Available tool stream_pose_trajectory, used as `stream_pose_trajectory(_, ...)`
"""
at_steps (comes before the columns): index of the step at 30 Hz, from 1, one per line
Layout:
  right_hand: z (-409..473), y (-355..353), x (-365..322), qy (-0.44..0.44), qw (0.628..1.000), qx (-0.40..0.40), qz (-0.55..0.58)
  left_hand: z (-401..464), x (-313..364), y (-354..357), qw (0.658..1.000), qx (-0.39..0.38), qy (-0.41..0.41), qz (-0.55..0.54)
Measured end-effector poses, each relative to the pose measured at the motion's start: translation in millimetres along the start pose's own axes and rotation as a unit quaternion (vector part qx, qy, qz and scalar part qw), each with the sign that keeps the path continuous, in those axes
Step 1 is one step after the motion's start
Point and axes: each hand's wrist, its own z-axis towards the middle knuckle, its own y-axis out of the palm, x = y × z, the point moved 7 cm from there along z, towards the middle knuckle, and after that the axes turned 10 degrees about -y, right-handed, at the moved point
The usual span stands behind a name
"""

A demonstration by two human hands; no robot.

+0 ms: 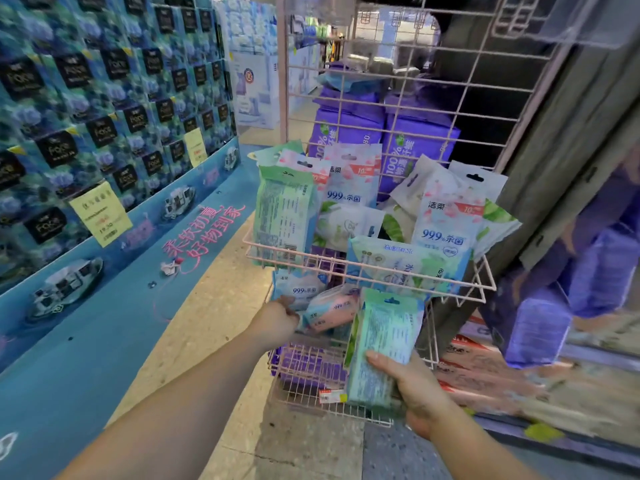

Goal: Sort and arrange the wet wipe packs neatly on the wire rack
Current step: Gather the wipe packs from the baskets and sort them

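A pink wire rack (367, 268) holds several wet wipe packs in its upper basket, some standing, some leaning. A green pack (284, 216) stands back side out at the basket's left. A pink-and-white pack (446, 226) stands at the right, and a light blue pack (405, 261) lies sideways at the front rail. Below the basket, my left hand (280, 317) grips a pink pack (332, 311), with a blue-white pack (301, 289) behind it. My right hand (412, 386) holds a green pack (384, 344) upright from underneath, back side toward me.
Purple packs (346, 129) are stacked behind the rack's grid, more lie in the lower basket (304, 368). A blue tissue display wall (104, 116) runs along the left. Red-and-white boxes (485, 368) lie on the floor at the right, beside a grey pillar (571, 150).
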Motion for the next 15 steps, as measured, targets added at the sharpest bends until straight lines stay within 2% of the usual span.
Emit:
stream_pose_trajectory(2, 0.9, -6.6, 2.2, 0.001, 1.0, 0.017, 0.006, 11.7, 8.0, 19.9, 0.996, -0.045, 0.006, 0.08)
stream_pose_trajectory(9, -4.1, -37.1, 7.3, -0.01, 0.997, 0.076, 0.016, 18.4, 49.1, 48.3, 0.993, -0.003, 0.008, 0.119)
stream_pose_trajectory(13, -4.6, -37.9, 11.2, -0.003, 0.997, 0.078, 0.012, 8.8, 54.7, 61.9, 0.973, -0.109, 0.092, 0.181)
stream_pose_trajectory(15, -3.4, -29.2, 10.8, 0.001, 0.998, 0.066, 0.012, 11.0, 48.0, 57.9, 0.955, -0.112, 0.079, 0.264)
